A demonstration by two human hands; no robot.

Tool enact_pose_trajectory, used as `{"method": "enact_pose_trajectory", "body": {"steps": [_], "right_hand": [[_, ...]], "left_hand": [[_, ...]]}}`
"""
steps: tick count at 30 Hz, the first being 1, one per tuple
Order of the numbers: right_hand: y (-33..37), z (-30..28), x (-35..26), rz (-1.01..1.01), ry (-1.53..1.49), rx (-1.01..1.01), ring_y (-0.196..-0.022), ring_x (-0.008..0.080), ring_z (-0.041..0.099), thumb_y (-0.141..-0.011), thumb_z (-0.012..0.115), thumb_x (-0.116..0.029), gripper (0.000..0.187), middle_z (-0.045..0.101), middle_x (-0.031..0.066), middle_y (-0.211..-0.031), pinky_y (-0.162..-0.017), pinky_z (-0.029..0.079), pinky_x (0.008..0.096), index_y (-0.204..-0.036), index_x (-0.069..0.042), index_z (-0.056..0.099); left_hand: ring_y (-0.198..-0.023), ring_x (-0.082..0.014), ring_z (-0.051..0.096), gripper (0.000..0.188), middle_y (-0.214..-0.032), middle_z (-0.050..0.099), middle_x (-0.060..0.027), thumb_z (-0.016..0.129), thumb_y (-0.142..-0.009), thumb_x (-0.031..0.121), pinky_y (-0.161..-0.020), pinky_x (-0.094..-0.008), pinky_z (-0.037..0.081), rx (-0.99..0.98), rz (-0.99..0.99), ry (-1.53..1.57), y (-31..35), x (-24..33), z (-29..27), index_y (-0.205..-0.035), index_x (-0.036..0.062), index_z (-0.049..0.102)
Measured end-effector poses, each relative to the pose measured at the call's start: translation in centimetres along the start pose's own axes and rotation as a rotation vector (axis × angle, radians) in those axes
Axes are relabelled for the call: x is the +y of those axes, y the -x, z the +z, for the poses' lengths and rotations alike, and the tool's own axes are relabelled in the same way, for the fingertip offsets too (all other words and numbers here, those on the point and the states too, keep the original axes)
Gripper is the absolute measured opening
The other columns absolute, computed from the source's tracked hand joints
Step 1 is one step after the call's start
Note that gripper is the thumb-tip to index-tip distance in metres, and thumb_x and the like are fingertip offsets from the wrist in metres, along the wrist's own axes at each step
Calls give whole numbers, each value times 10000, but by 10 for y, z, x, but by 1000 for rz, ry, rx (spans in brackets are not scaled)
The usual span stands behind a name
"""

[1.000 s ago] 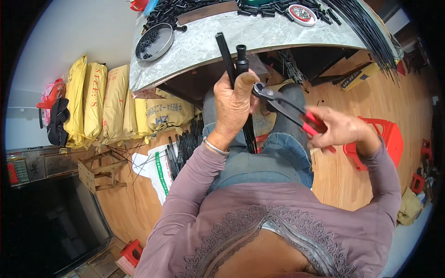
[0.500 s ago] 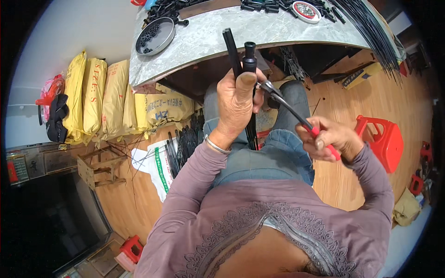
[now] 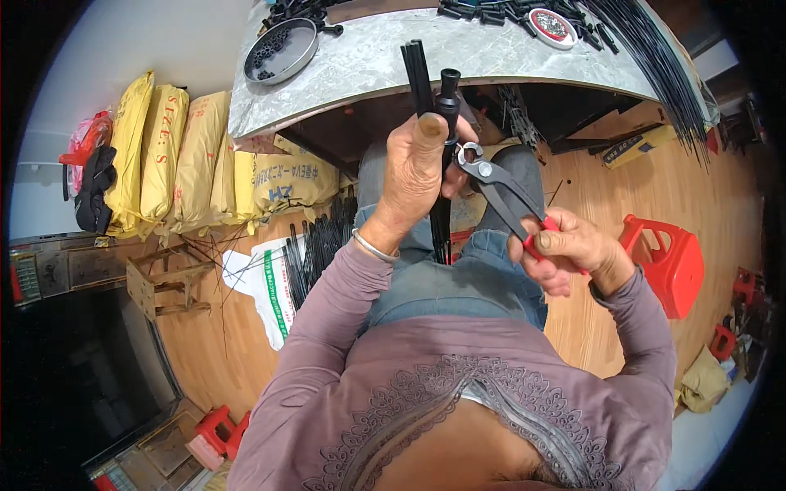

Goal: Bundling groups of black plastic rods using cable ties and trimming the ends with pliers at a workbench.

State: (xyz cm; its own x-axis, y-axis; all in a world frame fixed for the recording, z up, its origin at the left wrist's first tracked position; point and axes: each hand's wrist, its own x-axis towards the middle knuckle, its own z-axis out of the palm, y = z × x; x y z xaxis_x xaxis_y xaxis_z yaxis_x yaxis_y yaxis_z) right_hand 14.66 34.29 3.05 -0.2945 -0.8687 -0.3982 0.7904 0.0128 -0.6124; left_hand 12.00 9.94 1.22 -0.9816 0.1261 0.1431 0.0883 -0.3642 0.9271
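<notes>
Partly, the left hand (image 3: pixel 419 176) hides black rods (image 3: pixel 426 90) meeting the pincers (image 3: pixel 503 192).

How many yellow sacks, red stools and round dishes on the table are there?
Yellow sacks: 4
Red stools: 2, the second at the bottom left
Round dishes on the table: 2, the other small with a red rim
Total: 8

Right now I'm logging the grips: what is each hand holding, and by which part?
The left hand grips a bundle of black rods around its middle. The right hand holds pincers by their red handles.
</notes>
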Motion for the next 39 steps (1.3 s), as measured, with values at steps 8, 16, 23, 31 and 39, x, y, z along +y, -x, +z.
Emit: {"method": "enact_pose_trajectory", "body": {"steps": [8,16,23,31,39], "right_hand": [[-11,18,-20,-171,444,220,-689,142,660,-972,543,-273,408,672,100,-883,-610,511,263,-1275,-2,508],[-16,14,-15,-108,512,267,-507,103,526,-989,506,-313,359,530,19,-657,-483,454,253,-1154,0,570],[-34,39,6,-6,-14,209,-432,113,389,-997,448,-410,400,406,10,-562,-404,374,284,-832,-46,478],[-53,-25,-26,-1101,1607,1022,-679,336,588,-813,662,-81,161,570,175,-703,-583,452,368,-921,-18,561],[-52,-132,-181,-501,1627,1561,-857,392,624,-855,585,-236,203,661,180,-857,-731,467,502,-949,-59,621]], "left_hand": [[-400,-61,398,707,-515,409,25,376,-890,687,-380,-220,334,-16,-90,7,-7,4,0,-851,5,558],[-398,-62,397,708,-511,408,23,367,-889,695,-379,-220,341,-43,-135,60,-10,0,-2,-819,15,550],[-413,-55,408,638,-540,464,9,455,-888,651,-376,-206,317,81,-110,55,-11,2,-1,-833,24,558],[-401,-82,374,594,-521,389,1,402,-954,586,-379,-234,297,139,-112,94,-18,-5,-13,-866,7,504],[-405,-88,393,624,-537,408,-6,414,-937,608,-382,-234,315,90,-154,98,-30,-15,-3,-862,-1,526]]}}
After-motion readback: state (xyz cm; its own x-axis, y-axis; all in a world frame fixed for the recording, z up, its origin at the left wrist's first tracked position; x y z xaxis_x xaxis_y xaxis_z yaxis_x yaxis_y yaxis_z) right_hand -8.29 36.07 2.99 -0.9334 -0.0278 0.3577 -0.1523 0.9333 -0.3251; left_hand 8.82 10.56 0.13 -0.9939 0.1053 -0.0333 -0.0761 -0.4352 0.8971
